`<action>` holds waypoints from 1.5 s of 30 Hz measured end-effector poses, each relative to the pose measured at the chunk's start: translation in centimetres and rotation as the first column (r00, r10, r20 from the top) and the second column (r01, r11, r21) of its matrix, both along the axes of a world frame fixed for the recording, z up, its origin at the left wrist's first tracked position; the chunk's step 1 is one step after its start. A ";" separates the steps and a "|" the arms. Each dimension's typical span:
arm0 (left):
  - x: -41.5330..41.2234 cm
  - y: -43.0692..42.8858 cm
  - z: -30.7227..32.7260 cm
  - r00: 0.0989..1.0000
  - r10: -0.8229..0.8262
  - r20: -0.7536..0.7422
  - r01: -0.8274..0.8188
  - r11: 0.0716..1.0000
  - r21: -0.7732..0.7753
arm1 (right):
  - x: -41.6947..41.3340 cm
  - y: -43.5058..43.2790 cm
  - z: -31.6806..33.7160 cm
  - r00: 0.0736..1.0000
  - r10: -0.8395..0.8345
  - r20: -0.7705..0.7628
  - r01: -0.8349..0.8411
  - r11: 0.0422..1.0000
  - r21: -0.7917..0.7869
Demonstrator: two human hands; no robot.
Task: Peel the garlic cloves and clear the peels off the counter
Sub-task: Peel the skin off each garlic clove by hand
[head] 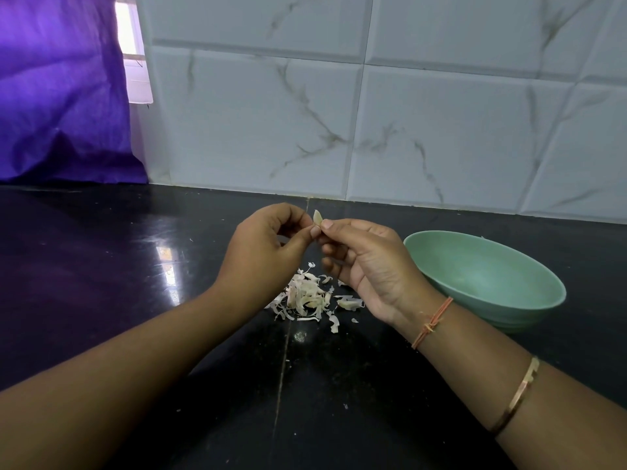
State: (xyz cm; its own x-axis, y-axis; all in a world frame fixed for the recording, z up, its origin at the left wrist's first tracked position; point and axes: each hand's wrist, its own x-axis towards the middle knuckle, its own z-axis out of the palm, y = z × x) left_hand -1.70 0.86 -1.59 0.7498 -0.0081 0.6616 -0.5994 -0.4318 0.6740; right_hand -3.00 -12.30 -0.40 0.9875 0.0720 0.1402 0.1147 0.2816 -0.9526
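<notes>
Head view showed left hand and right hand both pinching one small pale garlic clove above papery white peels on the glossy black counter, near a green bowl.

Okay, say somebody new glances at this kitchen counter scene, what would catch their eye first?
Most likely the two hands at centre, the left hand and right hand pinching a small garlic clove between their fingertips above the black counter. Right below them lies a pale pile of peels, and a green bowl sits to its right. The vivid purple curtain at far left also stands out.
</notes>
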 end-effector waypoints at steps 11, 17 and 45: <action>0.7 0.5 0.0 0.998 -0.031 -0.056 0.022 0.986 -0.166 | 0.1 -0.2 0.1 0.999 -0.033 -0.024 0.033 0.999 -0.022; 0.3 0.3 0.3 0.993 -0.069 -0.096 0.048 0.977 -0.206 | -0.1 -0.1 0.3 0.999 -0.037 -0.029 0.035 0.998 -0.045; 0.1 -0.1 0.4 0.952 -0.244 -0.186 0.175 0.930 -0.323 | 0.3 -0.1 -0.5 0.843 -0.078 0.532 0.338 0.847 -0.411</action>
